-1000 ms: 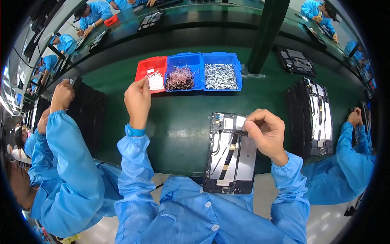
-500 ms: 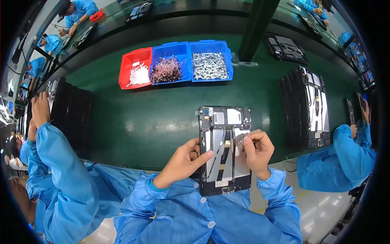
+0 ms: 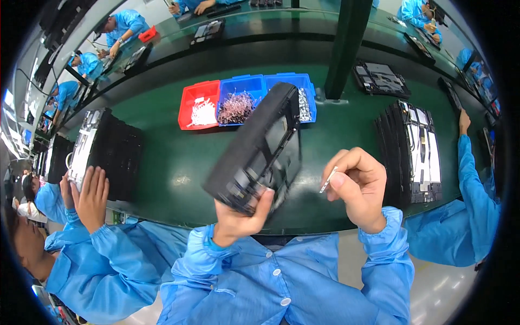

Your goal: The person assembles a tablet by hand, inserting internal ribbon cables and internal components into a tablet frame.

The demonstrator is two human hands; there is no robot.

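Observation:
My left hand (image 3: 238, 221) grips the lower end of an opened black tablet (image 3: 244, 146), thumb over its edge. The tablet is tilted steeply above the bench, its inside turned toward the right and blurred by motion. To the right of it, my right hand (image 3: 360, 187) is raised, apart from the tablet. Between its thumb and forefinger it pinches a small, thin whitish strip (image 3: 329, 179) with dark marks; its exact kind I cannot make out.
Behind the tablet stand a red bin (image 3: 185, 105) of white pieces, a blue bin (image 3: 225, 84) of pinkish pieces and another blue bin (image 3: 310, 81) of silvery strips. Tablet stacks stand right (image 3: 422, 154) and left (image 3: 122, 157). A co-worker's hand (image 3: 93, 195) touches the left stack. A green post (image 3: 344, 54) rises behind.
My left hand has lifted the tablet from near my body and swung it up and tilted it over the bench. My right hand has drawn away from it, still pinching the strip.

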